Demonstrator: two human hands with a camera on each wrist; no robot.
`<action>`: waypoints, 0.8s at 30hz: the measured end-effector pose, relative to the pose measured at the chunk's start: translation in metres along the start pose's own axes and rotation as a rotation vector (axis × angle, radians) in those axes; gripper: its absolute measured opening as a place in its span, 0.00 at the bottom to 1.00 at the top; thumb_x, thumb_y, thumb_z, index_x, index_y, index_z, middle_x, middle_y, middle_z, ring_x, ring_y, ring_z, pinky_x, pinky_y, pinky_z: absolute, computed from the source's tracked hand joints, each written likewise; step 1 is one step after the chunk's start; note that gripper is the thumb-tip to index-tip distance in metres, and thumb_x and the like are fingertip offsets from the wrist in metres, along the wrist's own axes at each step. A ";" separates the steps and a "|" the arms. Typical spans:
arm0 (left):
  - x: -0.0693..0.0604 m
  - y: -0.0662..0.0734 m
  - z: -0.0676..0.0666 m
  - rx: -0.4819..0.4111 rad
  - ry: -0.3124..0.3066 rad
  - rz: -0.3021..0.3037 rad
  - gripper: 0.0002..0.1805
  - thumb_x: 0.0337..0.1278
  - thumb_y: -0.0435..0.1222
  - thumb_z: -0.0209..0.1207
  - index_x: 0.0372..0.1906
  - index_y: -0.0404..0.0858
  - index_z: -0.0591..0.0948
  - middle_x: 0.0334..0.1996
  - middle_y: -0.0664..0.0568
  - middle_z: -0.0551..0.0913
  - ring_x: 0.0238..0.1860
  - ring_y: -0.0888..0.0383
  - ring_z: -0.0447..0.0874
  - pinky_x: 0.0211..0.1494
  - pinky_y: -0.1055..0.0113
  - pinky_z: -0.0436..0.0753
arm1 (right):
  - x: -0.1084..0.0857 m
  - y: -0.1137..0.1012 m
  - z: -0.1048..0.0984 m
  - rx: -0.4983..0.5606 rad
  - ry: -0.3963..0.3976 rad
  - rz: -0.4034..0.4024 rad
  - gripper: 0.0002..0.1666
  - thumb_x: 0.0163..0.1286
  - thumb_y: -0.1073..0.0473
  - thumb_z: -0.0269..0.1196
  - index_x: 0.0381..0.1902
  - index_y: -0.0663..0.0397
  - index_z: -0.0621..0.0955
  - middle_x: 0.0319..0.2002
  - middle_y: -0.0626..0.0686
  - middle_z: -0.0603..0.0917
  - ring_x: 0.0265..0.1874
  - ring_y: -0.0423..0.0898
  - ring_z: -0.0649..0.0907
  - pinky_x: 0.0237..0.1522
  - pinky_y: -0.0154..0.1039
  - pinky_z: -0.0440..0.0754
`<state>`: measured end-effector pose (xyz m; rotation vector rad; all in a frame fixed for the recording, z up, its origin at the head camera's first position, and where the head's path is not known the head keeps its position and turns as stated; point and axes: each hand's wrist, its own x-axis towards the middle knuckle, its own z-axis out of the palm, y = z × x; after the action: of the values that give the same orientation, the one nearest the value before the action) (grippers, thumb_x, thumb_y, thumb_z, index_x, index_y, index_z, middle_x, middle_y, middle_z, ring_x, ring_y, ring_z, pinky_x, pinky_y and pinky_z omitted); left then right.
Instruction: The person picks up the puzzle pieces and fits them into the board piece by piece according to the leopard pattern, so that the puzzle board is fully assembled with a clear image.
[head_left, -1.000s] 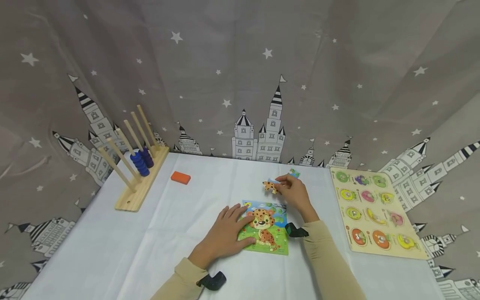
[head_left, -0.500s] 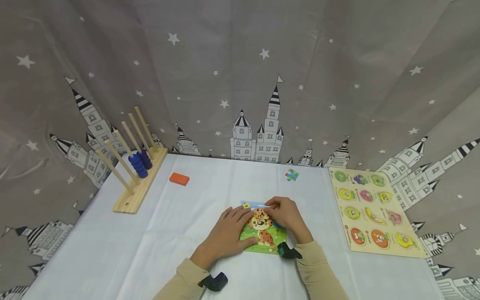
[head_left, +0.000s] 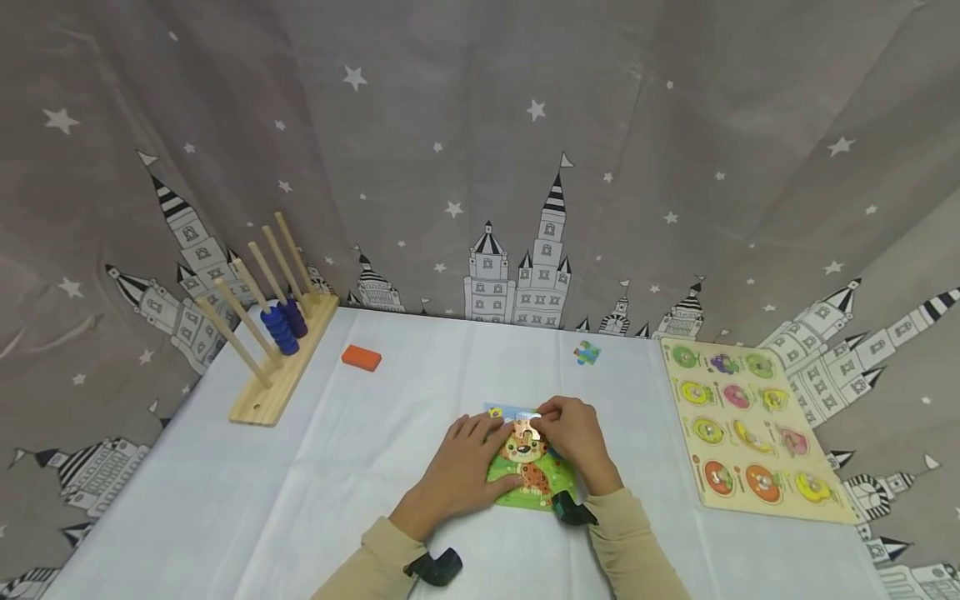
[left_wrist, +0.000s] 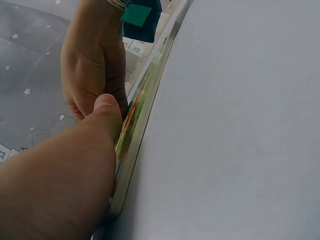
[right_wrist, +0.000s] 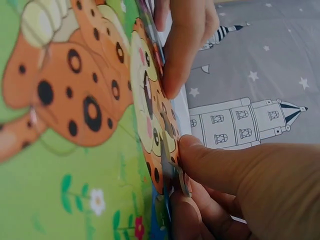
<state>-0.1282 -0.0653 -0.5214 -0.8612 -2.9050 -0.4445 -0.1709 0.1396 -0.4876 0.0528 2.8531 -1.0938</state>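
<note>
A puzzle board (head_left: 534, 479) with a spotted leopard cub on green grass lies on the white table. My left hand (head_left: 461, 468) rests on its left side, thumb along the lower left and the other fingers towards the upper left. At the board's top, my right hand (head_left: 573, 435) pinches a puzzle piece (right_wrist: 184, 181) between thumb and fingers. That piece is tilted against the cub's head, and glare whitens the spot in the head view. In the left wrist view the board appears edge-on beyond my left thumb (left_wrist: 106, 107).
Another puzzle piece (head_left: 587, 352) lies loose behind the board. A fruit peg puzzle (head_left: 697, 492) is at the right. To the left are an orange block (head_left: 362, 358) and a wooden peg stand (head_left: 251, 408) with blue and purple rings. A grey castle-print curtain (head_left: 450, 125) hangs behind.
My right hand has brought the puzzle piece from behind the board down to its top edge, uncovering the loose piece. The left hand has stayed on the board.
</note>
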 end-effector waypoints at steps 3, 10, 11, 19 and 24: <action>0.001 0.002 -0.001 -0.008 0.004 -0.004 0.44 0.63 0.67 0.55 0.76 0.46 0.70 0.69 0.49 0.72 0.72 0.48 0.69 0.77 0.45 0.66 | -0.002 0.000 0.000 -0.003 0.014 -0.006 0.11 0.63 0.56 0.74 0.37 0.58 0.88 0.27 0.50 0.89 0.25 0.41 0.84 0.30 0.37 0.83; 0.001 0.002 0.001 -0.025 0.000 -0.011 0.42 0.65 0.66 0.54 0.75 0.46 0.70 0.69 0.49 0.72 0.72 0.47 0.68 0.77 0.46 0.66 | -0.003 0.000 0.000 -0.035 0.035 -0.012 0.12 0.63 0.55 0.74 0.37 0.58 0.87 0.27 0.50 0.89 0.24 0.41 0.84 0.29 0.37 0.83; 0.000 0.002 0.001 -0.026 0.002 -0.013 0.42 0.65 0.66 0.54 0.75 0.46 0.70 0.69 0.49 0.72 0.72 0.47 0.69 0.77 0.45 0.66 | -0.004 0.000 0.001 -0.039 0.036 -0.015 0.12 0.62 0.55 0.74 0.37 0.59 0.87 0.27 0.50 0.89 0.24 0.41 0.84 0.29 0.38 0.83; 0.000 0.002 0.002 -0.042 0.016 -0.014 0.42 0.65 0.66 0.54 0.75 0.46 0.70 0.69 0.48 0.72 0.72 0.46 0.69 0.77 0.44 0.66 | -0.003 0.001 0.003 -0.081 0.060 -0.025 0.13 0.62 0.54 0.75 0.35 0.58 0.87 0.28 0.51 0.88 0.25 0.42 0.84 0.29 0.38 0.83; 0.000 0.002 0.001 -0.053 0.011 -0.018 0.42 0.65 0.66 0.55 0.75 0.46 0.70 0.69 0.48 0.72 0.72 0.46 0.69 0.77 0.43 0.66 | -0.003 0.002 0.004 -0.085 0.057 -0.019 0.13 0.63 0.54 0.75 0.35 0.57 0.86 0.28 0.51 0.89 0.25 0.42 0.84 0.30 0.38 0.84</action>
<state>-0.1269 -0.0636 -0.5218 -0.8372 -2.9059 -0.5278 -0.1672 0.1383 -0.4912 0.0517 2.9534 -0.9886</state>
